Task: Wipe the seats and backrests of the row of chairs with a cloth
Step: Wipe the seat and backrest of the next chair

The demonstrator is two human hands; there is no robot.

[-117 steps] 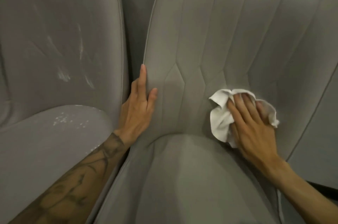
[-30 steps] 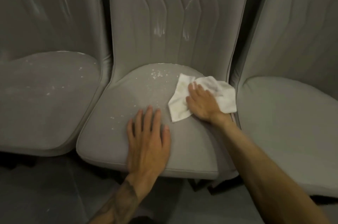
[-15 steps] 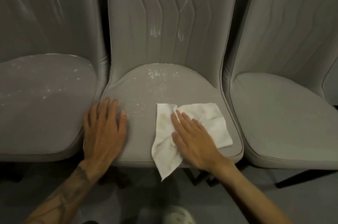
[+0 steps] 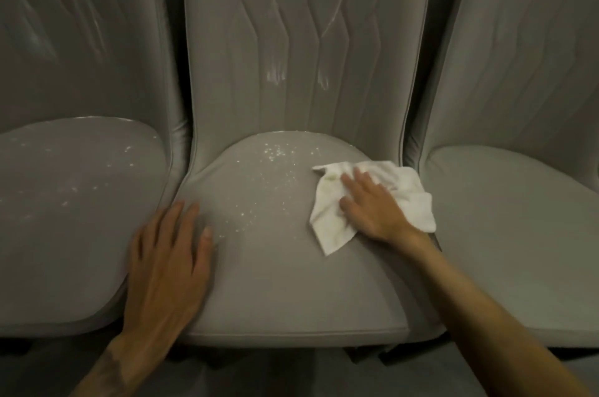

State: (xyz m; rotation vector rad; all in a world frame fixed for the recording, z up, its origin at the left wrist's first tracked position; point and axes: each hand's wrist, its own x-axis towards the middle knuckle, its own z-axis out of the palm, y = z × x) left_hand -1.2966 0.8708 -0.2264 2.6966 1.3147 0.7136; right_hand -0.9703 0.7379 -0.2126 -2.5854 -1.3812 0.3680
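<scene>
- Since half a second ago, the right hand (image 4: 372, 207) is sliding the white cloth (image 4: 329, 225) away from the front edge of the middle chair seat (image 4: 275, 273) and up toward its rear right, near the backrest (image 4: 291, 24).
- That hand is lying flat on the cloth with straight fingers, pressing it down rather than gripping it.
- The left hand (image 4: 168, 267) is resting open and empty on the seat's front left corner, fingers spread, bracing.
- The cloth is sitting crumpled on the right rear of the seat, its far edge reaching the gap beside the right chair seat (image 4: 505, 234).
- White specks (image 4: 275, 153) are lying just left of the cloth, and pale streaks (image 4: 275, 75) are showing on the backrest above.
- To do this pass well, the palm should be staying flat and sweeping leftward in overlapping strokes, drawing the specks forward off the seat rather than into the rear crease.
- Yellowish marks are showing on the cloth, so turning it to a cleaner face is probably worthwhile.
- The left chair seat (image 4: 64, 202) is carrying specks too.
</scene>
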